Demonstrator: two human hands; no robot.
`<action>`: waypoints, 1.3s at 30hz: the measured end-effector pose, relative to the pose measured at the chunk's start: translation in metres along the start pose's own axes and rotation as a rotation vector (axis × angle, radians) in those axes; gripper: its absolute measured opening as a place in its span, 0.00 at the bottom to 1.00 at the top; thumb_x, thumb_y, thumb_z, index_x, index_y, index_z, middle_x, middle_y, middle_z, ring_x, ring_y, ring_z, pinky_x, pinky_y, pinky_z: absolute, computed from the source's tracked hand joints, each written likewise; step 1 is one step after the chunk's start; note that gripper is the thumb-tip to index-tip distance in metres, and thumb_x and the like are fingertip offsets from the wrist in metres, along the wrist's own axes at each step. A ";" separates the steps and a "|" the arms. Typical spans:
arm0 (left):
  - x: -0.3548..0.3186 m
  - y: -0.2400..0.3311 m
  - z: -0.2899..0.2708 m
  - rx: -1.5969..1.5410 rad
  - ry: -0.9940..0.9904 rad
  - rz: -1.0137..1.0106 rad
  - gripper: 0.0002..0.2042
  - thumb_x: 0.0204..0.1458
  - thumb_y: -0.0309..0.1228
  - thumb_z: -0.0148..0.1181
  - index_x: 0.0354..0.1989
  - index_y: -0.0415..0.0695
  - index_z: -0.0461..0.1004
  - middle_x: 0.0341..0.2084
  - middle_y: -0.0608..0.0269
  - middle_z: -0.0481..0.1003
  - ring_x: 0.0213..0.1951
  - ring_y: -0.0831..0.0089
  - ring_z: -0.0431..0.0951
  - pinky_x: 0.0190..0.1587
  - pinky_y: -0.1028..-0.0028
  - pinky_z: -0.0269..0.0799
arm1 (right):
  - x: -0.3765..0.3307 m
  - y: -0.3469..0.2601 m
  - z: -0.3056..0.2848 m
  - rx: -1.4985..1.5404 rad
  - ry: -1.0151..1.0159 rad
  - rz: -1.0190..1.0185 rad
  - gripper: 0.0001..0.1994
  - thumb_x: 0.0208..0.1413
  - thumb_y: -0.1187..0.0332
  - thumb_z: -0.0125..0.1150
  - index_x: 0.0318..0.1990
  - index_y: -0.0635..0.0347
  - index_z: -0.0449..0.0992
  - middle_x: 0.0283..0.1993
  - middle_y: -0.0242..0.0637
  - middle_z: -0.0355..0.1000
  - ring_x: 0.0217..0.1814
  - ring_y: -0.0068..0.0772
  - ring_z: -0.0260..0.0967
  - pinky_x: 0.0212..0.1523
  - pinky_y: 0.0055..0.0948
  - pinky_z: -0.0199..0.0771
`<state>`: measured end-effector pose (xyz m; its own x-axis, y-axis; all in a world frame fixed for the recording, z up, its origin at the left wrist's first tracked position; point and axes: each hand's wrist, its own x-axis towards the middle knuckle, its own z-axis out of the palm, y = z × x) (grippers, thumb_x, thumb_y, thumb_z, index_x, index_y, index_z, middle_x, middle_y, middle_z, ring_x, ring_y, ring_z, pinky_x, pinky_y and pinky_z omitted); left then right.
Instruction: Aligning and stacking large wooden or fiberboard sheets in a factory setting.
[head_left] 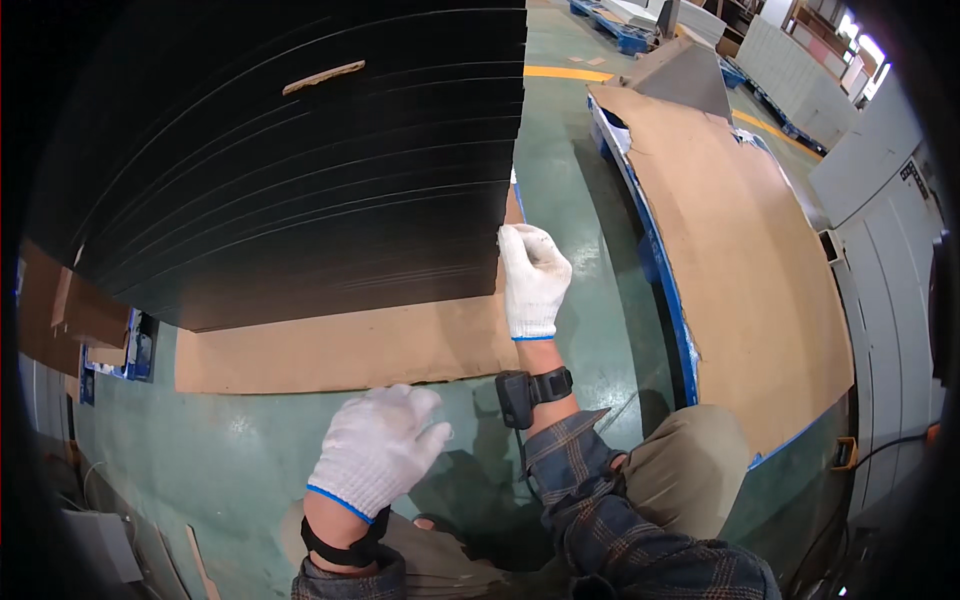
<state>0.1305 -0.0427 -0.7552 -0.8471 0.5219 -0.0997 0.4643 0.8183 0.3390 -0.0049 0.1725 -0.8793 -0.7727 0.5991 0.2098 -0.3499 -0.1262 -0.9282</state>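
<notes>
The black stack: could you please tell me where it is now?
In the head view, the black stack fills the upper left, on brown cardboard, the right hand at its right edge.

right hand (538, 280) at edge of black stack (330, 220); left hand (380, 448) near brown cardboard (340, 350).

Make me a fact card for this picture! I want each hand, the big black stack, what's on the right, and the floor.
Left hand: white glove, fingers loosely bent, no object seen in it
Right hand: white glove, fingers curled at the stack's right edge; touching or not is hard to tell
Black stack: many thin layers, on brown cardboard
On the right: large brown sheet over a blue pallet
Floor: green, shiny
</notes>
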 end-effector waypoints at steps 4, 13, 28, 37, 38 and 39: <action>-0.002 0.000 0.000 -0.002 0.012 -0.007 0.13 0.60 0.39 0.65 0.46 0.45 0.82 0.39 0.51 0.83 0.44 0.49 0.83 0.47 0.54 0.79 | 0.002 0.006 0.001 -0.026 -0.013 0.039 0.05 0.62 0.76 0.73 0.40 0.69 0.84 0.46 0.33 0.81 0.46 0.21 0.77 0.49 0.25 0.78; -0.008 -0.006 0.000 -0.006 0.039 0.007 0.13 0.60 0.40 0.65 0.46 0.45 0.83 0.39 0.51 0.83 0.44 0.49 0.83 0.47 0.54 0.79 | 0.000 0.000 0.010 -0.283 0.051 -0.541 0.15 0.59 0.84 0.67 0.52 0.59 0.84 0.55 0.43 0.79 0.58 0.43 0.79 0.60 0.36 0.78; 0.025 -0.003 -0.001 -0.128 -0.021 0.018 0.16 0.60 0.43 0.60 0.47 0.45 0.84 0.41 0.49 0.83 0.47 0.47 0.83 0.53 0.52 0.78 | 0.004 -0.035 0.005 -0.390 -0.027 -0.532 0.04 0.63 0.75 0.67 0.43 0.66 0.83 0.51 0.46 0.81 0.53 0.45 0.81 0.55 0.37 0.80; 0.029 -0.005 -0.001 -0.117 -0.034 0.005 0.15 0.61 0.43 0.60 0.46 0.45 0.84 0.41 0.48 0.83 0.47 0.46 0.83 0.53 0.52 0.78 | 0.009 -0.036 0.009 -0.343 -0.031 -0.471 0.05 0.66 0.73 0.66 0.40 0.67 0.83 0.48 0.44 0.83 0.47 0.40 0.81 0.51 0.34 0.79; 0.029 -0.005 -0.002 -0.114 -0.037 0.004 0.15 0.61 0.43 0.60 0.46 0.45 0.84 0.41 0.48 0.83 0.47 0.46 0.83 0.53 0.52 0.78 | 0.009 -0.038 0.009 -0.394 -0.035 -0.511 0.06 0.65 0.73 0.67 0.39 0.67 0.83 0.47 0.44 0.83 0.46 0.39 0.81 0.50 0.33 0.79; 0.029 -0.004 -0.004 -0.110 -0.058 -0.014 0.16 0.61 0.43 0.60 0.46 0.45 0.84 0.41 0.48 0.83 0.47 0.46 0.83 0.53 0.52 0.78 | 0.009 -0.040 0.009 -0.391 -0.032 -0.505 0.06 0.65 0.73 0.67 0.39 0.67 0.83 0.47 0.44 0.83 0.46 0.39 0.81 0.50 0.33 0.79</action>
<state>0.1029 -0.0319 -0.7561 -0.8354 0.5265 -0.1576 0.4191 0.7958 0.4371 -0.0028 0.1759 -0.8373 -0.5808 0.4841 0.6545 -0.4608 0.4673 -0.7545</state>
